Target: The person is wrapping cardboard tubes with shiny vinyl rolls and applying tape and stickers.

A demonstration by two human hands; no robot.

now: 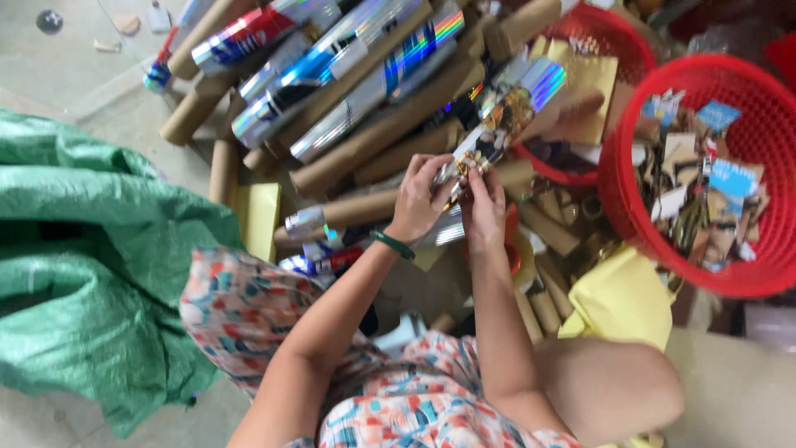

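Both the left hand (420,197) and right hand (484,202) pinch a shiny holographic foil-wrapped cardboard tube (497,124). Brown cardboard tubes (390,124) lie piled just beyond; a red plastic basket (630,166) stands beside them.

Between the fingers (452,178) of both hands sits a tube (497,124) wrapped in glossy holographic foil that throws rainbow glints. Just beyond the fingers lies a pile of rolls (356,75), some covered in the same mirror-bright silver and blue film, others bare matt brown cardboard with a dull, slightly rough look. To the right of the fingers stand two red baskets (622,166) of shiny moulded plastic mesh, holding matt card scraps (705,191). Well to the left of the fingers spreads a green sack (91,274) of woven plastic, crinkled with a faint sheen. On the wrist nearest the fingers is a smooth, polished green bangle (392,244). Below, soft matt printed cloth (249,307) and flat yellow paper sheets (622,299).
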